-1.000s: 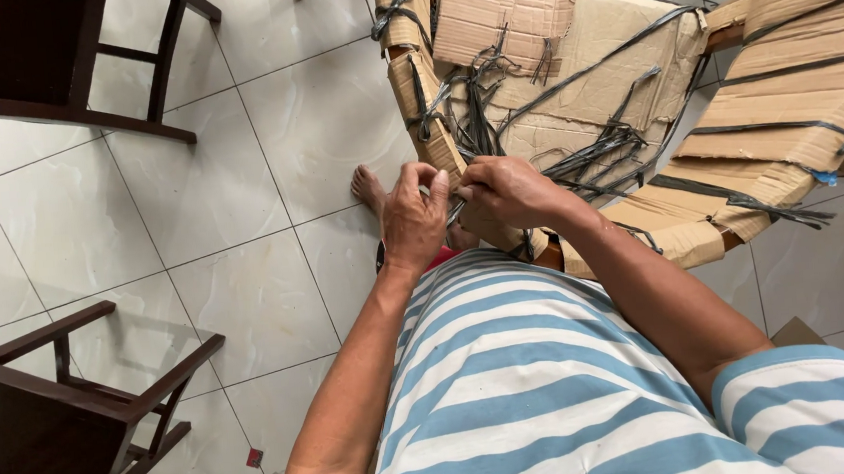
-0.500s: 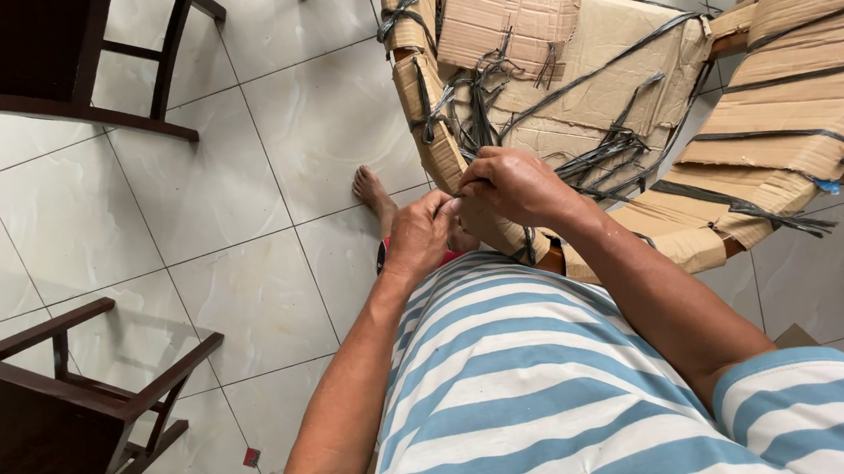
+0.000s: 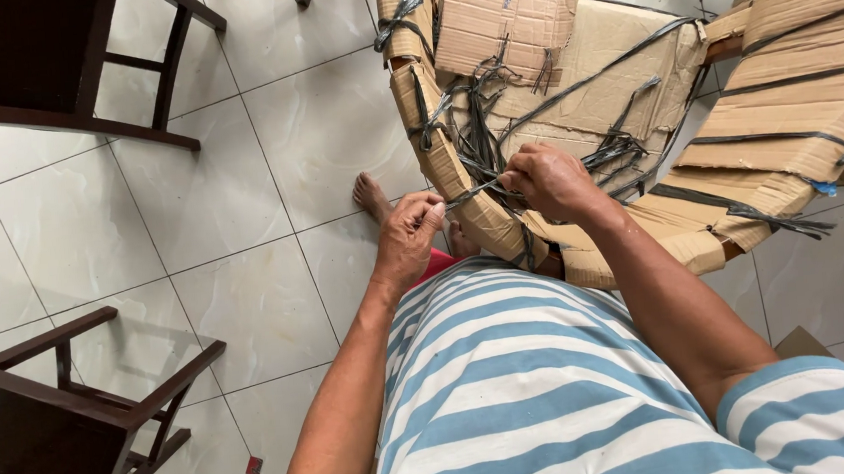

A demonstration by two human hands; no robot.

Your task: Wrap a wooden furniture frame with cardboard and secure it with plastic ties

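Head view, thing in hand: a thin flat dark grey plastic strap (image 3: 467, 195), stretched taut between the two hands at the centre of the frame, just above the striped shirt (image 3: 514, 380).
Left hand (image 3: 407, 240): centre-left; fingers (image 3: 430, 209) pressed together, pinching the strap's near end.
Right hand (image 3: 548, 179): centre; fingers curled shut around the strap where it meets the tangle of dark straps (image 3: 479, 132).
Strap's anchor: the brown cardboard-wrapped curved furniture frame (image 3: 446, 155), upper centre to upper right, bound by many such straps.
Handling, as judged: the strap looks light, limp unless pulled, smooth and likely slippery; a firm pinch near its end, or a turn around a finger, would hold best. The cardboard looks soft and tears easily; the wrapped frame beneath seems stiff and heavier.
Surroundings: white tiled floor (image 3: 239, 211); dark wooden chair (image 3: 63, 396) lower left; another dark wooden chair (image 3: 57, 65) upper left; a bare foot (image 3: 375, 196) beside the frame.
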